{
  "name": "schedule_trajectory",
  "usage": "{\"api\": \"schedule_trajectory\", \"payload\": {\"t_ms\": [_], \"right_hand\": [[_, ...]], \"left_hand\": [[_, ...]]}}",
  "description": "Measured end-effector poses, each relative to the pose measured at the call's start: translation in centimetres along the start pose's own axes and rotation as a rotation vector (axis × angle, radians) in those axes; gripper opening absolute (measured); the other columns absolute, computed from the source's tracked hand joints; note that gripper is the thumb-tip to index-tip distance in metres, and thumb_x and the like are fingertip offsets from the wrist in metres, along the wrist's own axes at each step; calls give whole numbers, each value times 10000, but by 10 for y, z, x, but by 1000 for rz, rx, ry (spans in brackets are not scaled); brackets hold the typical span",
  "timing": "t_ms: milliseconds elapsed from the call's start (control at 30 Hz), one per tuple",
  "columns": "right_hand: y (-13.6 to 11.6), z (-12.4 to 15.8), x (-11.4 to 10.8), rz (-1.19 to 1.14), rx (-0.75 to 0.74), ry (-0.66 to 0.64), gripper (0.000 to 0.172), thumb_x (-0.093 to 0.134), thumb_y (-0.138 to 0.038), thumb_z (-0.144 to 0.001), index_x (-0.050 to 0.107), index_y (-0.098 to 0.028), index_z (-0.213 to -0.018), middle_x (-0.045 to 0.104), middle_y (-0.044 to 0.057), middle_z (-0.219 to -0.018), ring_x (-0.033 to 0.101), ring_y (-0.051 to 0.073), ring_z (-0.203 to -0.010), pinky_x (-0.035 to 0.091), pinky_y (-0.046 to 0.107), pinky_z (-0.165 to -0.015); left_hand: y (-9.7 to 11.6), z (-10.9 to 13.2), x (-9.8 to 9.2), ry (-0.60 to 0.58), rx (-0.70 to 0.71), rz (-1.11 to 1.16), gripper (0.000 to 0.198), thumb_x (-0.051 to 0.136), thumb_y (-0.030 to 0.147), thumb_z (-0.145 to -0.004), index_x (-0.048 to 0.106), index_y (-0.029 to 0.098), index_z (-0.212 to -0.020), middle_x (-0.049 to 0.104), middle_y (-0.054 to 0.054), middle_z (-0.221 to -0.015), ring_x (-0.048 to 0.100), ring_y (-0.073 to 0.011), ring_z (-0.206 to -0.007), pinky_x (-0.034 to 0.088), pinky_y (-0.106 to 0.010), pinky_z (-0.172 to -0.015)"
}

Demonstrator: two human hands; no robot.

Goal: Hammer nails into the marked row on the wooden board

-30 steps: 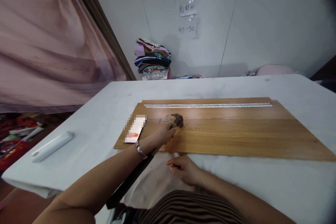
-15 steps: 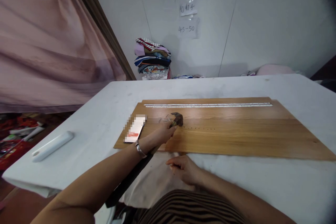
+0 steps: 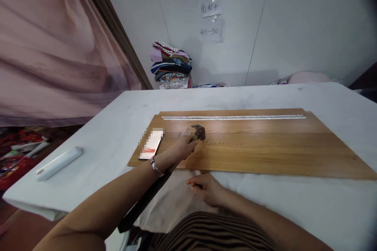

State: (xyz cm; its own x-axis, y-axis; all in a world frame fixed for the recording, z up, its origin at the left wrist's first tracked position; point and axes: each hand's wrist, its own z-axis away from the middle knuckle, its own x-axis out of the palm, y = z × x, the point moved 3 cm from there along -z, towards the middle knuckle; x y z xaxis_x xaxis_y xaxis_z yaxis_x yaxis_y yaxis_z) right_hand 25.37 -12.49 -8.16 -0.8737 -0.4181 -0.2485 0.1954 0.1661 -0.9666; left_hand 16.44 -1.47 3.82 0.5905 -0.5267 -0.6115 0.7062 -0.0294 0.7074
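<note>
My left hand (image 3: 184,148) is wrapped round a claw hammer (image 3: 199,132) close below its head, over the left part of a wooden board (image 3: 265,160). The hammer's dark handle runs back under my left forearm toward my lap. Several loose nails (image 3: 184,133) lie just beyond that hand, partly hidden by it. A row of small dark nail heads or holes (image 3: 224,143) runs rightward from the hammer head. My right hand (image 3: 207,190) rests low at the table's near edge, fingers curled in; whether anything is between them I cannot make out.
A phone (image 3: 151,145) lies on the board's left end. Two white strips with markings (image 3: 235,117) run along its far edge. A white plastic object (image 3: 59,163) sits on the white table (image 3: 118,121) at left. Folded clothes (image 3: 171,66) are stacked against the wall.
Almost nothing differs. My left hand still holds the hammer in the same place, and my right hand stays at the table's near edge.
</note>
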Motion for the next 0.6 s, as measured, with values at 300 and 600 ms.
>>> {"api": "schedule_trajectory", "payload": {"t_ms": [300,600], "right_hand": [[0,1,-1,16,-30,10,322,515,-131,-793,750,-148,-1012,702,20,-723,562,130,-607,423,224,-593],[2,0,0,-6,9,0,305,524,-138,-812,749,-144,-1018,685,15,-696,548,127,-594,404,220,-574]], "left_hand": [[-3,1,4,4,-22,-7,206,450,373,-844,484,187,-762,517,19,-623,462,-90,-473,363,-207,-417],[1,2,0,5,4,11,186,443,361,-847,470,187,-787,491,30,-628,426,-78,-445,352,-196,-385]]}}
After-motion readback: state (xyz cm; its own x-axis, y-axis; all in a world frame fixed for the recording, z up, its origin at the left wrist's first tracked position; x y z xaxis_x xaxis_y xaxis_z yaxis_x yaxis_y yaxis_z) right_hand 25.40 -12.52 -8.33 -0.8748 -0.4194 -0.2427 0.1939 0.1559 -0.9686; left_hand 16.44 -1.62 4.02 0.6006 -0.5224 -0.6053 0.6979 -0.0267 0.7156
